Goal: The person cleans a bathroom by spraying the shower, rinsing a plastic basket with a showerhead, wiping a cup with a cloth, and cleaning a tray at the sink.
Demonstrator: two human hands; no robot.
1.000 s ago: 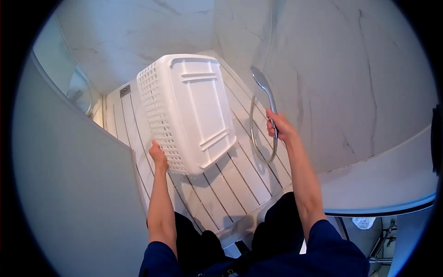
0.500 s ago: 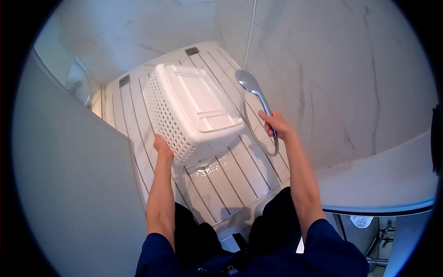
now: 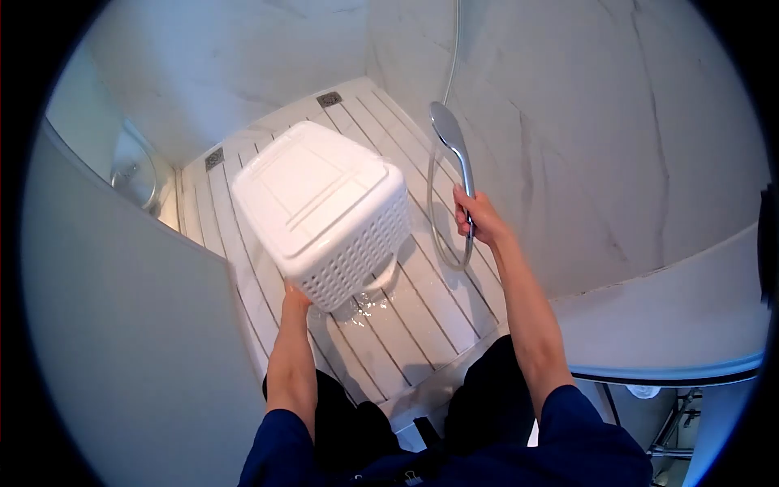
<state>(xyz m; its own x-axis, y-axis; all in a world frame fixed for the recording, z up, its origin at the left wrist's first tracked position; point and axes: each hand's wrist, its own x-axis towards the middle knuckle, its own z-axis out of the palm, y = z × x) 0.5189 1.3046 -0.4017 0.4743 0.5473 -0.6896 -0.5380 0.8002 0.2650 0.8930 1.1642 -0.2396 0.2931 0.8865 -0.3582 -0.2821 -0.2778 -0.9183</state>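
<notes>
A white plastic laundry basket (image 3: pixel 312 191) is tipped over, its flat bottom facing up and its perforated side toward me. My left hand (image 3: pixel 298 295) grips its near left lower corner, with most of the fingers hidden behind the basket. In my right hand (image 3: pixel 480 217) is the handle of a chrome shower head (image 3: pixel 454 134), fingers wrapped round it. The head points up, with its spray face turned toward the left, away from my view. A hose (image 3: pixel 432 215) loops down from the handle and runs up the wall.
Slatted pale floor (image 3: pixel 406 333) lies under the basket, with wet, shiny patches near its front. Two square drains (image 3: pixel 329 99) sit along the far edge. A marbled wall (image 3: pixel 568 146) rises on the right; a frosted panel (image 3: pixel 130 308) stands at left.
The basket has turned, so its bottom now faces me more squarely and its perforated end shows at the front right. My right hand has tilted the shower head more upright.
</notes>
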